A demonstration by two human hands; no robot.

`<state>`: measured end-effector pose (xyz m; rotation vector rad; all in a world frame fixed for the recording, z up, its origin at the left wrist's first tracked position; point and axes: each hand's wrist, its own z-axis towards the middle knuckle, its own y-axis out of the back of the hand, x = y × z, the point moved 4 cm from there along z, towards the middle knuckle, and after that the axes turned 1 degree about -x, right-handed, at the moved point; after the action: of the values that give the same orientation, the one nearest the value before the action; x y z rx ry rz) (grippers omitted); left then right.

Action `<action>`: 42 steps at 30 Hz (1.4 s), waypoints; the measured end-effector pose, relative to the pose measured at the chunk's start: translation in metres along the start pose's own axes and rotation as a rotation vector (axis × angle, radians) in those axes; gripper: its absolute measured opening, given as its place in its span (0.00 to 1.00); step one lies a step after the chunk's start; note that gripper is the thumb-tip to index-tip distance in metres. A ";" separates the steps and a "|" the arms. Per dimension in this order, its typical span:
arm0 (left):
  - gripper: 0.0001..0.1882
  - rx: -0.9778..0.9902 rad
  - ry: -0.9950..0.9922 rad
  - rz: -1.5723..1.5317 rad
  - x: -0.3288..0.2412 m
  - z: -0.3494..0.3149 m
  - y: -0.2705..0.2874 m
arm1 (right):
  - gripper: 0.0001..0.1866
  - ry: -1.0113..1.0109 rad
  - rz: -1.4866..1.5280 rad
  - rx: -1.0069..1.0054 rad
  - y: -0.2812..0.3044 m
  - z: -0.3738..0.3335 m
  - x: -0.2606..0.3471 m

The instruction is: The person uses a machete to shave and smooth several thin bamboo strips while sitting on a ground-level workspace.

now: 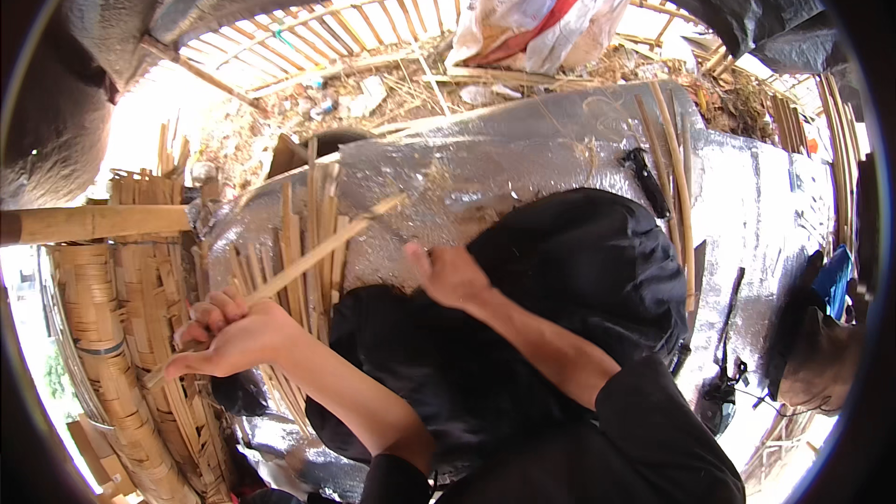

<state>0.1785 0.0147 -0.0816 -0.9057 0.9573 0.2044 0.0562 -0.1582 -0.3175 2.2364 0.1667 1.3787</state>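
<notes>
My left hand [229,331] is closed around a long, pale bamboo strip [317,255]. The strip slants up to the right from the palm, and its other end sticks out below the hand. Close to the strip's upper end is my right hand [453,275], apart from it, with the thumb stretched out. Its other fingers are mostly hidden and slightly blurred, so a grip on anything cannot be made out. Below both hands lie my legs in black cloth [588,271]. Several upright bamboo strips [327,215] stand beside my left forearm.
A silvery sheet [401,163] covers the ground. Bundled woven bamboo [93,336] and a bamboo pole [103,222] stand at the left. Longer sticks [677,187] and a black object [642,173] lie right of my knee. Behind are a white sack [513,23] and a slatted fence [327,33].
</notes>
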 end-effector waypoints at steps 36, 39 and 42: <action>0.42 0.844 0.327 -0.454 -0.020 -0.020 0.044 | 0.41 0.038 0.068 0.064 0.006 -0.027 0.008; 0.43 0.663 0.332 -0.381 -0.014 -0.015 0.046 | 0.39 0.046 0.099 0.048 -0.008 -0.025 -0.001; 0.43 0.421 0.289 -0.274 -0.012 0.005 0.065 | 0.39 0.076 0.055 0.033 -0.006 -0.026 0.008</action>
<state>0.1404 0.0624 -0.1083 -0.6733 1.0773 -0.3599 0.0379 -0.1410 -0.3048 2.2319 0.1561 1.5013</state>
